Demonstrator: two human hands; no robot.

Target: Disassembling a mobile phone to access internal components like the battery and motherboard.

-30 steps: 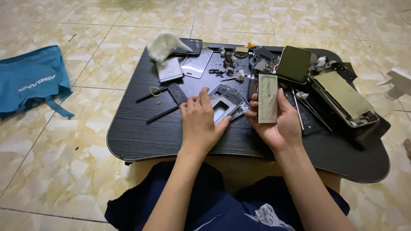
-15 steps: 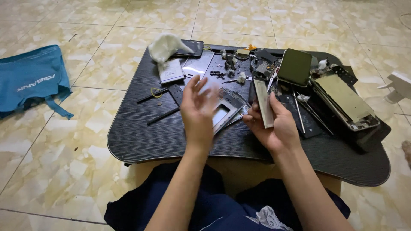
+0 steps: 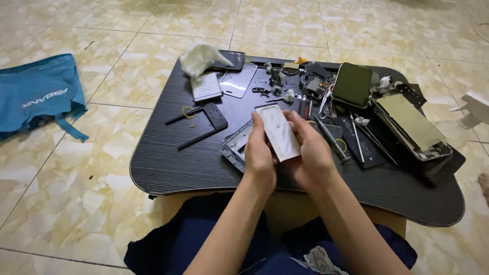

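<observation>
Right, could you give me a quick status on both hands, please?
Left hand and right hand together gripping a flat white rectangular panel. Held above the black lap table. Grey phone frame just beneath; screwdriver beside the right hand.

two hands point(image 3: 260, 158), one white panel point(image 3: 281, 131), one black table point(image 3: 168, 163), perhaps two screwdrivers point(image 3: 331, 140).

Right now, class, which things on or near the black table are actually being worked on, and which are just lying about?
In hand:
- flat white rectangular panel, held by left hand and right hand
- grey phone frame under the left hand

Lying about:
- blue fabric bag on the floor
- crumpled white cloth
- dark green phone
- screwdriver
- black table
</observation>
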